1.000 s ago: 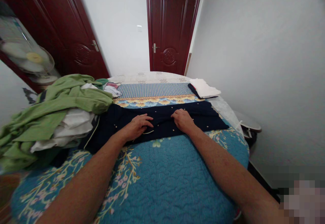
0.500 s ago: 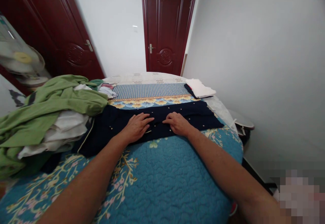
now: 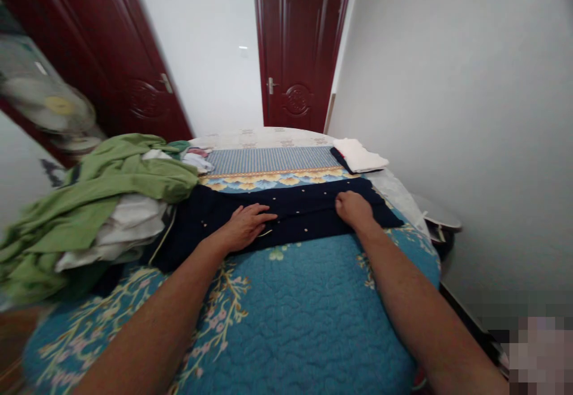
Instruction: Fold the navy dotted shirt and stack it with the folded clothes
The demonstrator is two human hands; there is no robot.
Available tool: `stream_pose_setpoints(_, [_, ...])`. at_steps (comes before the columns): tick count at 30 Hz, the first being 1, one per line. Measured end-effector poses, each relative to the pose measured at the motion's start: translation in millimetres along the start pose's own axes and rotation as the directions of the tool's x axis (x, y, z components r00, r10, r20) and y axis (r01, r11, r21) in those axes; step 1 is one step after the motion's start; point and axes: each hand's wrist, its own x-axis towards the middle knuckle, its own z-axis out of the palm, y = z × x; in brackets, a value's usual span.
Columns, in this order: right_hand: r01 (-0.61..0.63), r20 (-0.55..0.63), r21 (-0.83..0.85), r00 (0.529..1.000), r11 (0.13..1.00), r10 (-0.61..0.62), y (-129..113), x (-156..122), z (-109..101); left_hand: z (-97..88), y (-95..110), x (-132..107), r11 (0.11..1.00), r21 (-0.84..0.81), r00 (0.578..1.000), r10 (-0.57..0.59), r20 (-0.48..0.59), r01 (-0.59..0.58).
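A navy garment (image 3: 286,201) with small pale dots lies stretched flat across the blue quilted cover (image 3: 286,299). On its middle rests my left hand (image 3: 248,225), open, palm down, with fingers pointing right. A short pale trim line shows beside those fingertips. My right hand (image 3: 354,208) is closed, its fingers curled under against the cloth near the garment's right end. No cloth is visibly bunched in it. The garment's left end, with a pale piping line, runs beside a heap of clothes (image 3: 134,174), green on top with white cloth below.
A folded white cloth (image 3: 360,155) lies over a dark one at the far right corner. Behind are two dark red doors (image 3: 302,43) and a white wall (image 3: 470,85) on the right. A fan (image 3: 49,105) stands at the left. Beside the right edge is a dark, light-topped object (image 3: 441,222).
My right hand has slid right along the garment, from near my left hand towards the right end, its fingers now more curled. My left hand stays in place. The view has shifted slightly.
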Motion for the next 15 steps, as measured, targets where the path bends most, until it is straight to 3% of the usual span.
stream_pose_setpoints(3, [-0.312, -0.023, -0.072, 0.950, 0.947, 0.311, 52.5, 11.0, 4.1, -6.6, -5.9, -5.1, 0.997, 0.028, 0.993, -0.070, -0.098, 0.073])
stream_pose_setpoints(5, [-0.389, -0.031, -0.072, 0.921, 0.918, 0.388, 75.0, 18.8, 10.2, -9.3, -16.6, -9.4, 0.970, 0.108, 0.963, -0.194, -0.186, 0.216])
stream_pose_setpoints(7, [-0.395, -0.065, -0.077, 0.918, 0.915, 0.391, 81.1, 22.5, 15.5, -9.6, -30.2, -13.8, 0.902, 0.173, 0.900, -0.345, -0.266, 0.397])
stream_pose_setpoints(9, [-0.326, -0.150, -0.096, 0.939, 0.940, 0.310, 72.1, 21.6, 19.0, -8.1, -43.7, -16.7, 0.835, 0.185, 0.840, -0.457, -0.293, 0.519])
stream_pose_setpoints(12, [-0.084, -0.277, -0.111, 0.960, 0.990, 0.051, 43.0, 16.9, 24.0, -4.8, -58.0, -16.1, 0.810, 0.157, 0.817, -0.524, -0.239, 0.565])
stream_pose_setpoints(15, [0.233, -0.331, -0.056, 0.913, 0.971, -0.238, 15.3, 13.2, 33.1, -3.0, -60.9, -13.1, 0.783, 0.125, 0.787, -0.578, -0.218, 0.610])
